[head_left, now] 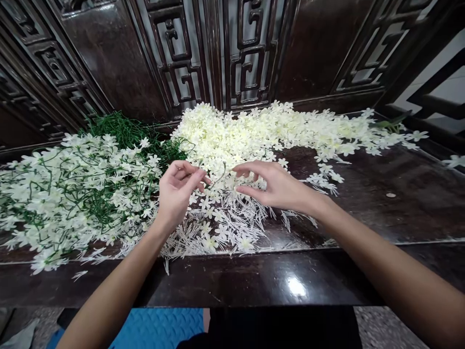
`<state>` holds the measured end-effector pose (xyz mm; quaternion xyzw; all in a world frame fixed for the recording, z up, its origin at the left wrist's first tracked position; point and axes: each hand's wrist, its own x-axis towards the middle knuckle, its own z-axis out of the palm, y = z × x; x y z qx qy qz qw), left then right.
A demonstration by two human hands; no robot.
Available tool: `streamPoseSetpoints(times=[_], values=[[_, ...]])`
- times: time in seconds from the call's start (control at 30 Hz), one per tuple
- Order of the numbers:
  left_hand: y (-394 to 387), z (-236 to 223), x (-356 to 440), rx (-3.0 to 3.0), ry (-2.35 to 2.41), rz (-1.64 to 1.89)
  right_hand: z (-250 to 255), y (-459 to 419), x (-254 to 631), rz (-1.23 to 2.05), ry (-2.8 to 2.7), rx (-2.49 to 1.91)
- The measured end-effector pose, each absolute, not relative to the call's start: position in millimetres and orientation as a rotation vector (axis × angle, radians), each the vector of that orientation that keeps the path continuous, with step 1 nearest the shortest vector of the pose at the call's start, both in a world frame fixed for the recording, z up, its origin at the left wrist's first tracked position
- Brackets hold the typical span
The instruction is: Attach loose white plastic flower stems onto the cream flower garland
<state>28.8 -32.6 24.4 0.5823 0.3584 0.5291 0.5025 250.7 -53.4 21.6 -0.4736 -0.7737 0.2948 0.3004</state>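
The heap of loose white artificial flowers (232,135) spreads over the dark wooden desk (366,203). In front of this heap, with flowers behind it from this view, a thin curved green stem (224,169) slants up between the two hands. Its lower end meets the fingertips of the left hand (178,189), whose thumb and forefinger appear pinched on it. The right hand (271,183), at the near side of the heap, has its thumb and fingers apart, with nothing seen between them.

To the left of the heap lie tangled white-flowered sprigs (90,179) on green stems; just beyond its left end is a bundle of dark green stems (118,127). Thin white filaments (243,218) are scattered before the heap, some flowers among them.

The step in hand seems to be handling this single stem above the flowers. The next move would call for a steady left pinch and a light, exact closing of the right fingertips, since the stem looks slender and flexible.
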Motion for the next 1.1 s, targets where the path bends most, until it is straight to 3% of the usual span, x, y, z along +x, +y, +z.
streamPoseSetpoints(times=[0.07,0.27,0.6,0.8,1.1], values=[[-30,25,28,1.293,0.888,1.309,18,-49,258,0.661,-2.215,-1.388],[-35,27,30,1.467,0.992,1.286,21,-46,262,0.785,-2.104,-1.361],[-46,19,38,1.673,0.886,0.815,26,-60,243,1.186,-1.761,-0.904],[-44,21,37,1.643,0.925,0.840,25,-60,240,1.056,-1.787,-1.002],[-35,20,32,1.746,1.053,0.894,4,-59,238,0.516,-2.455,-1.095]])
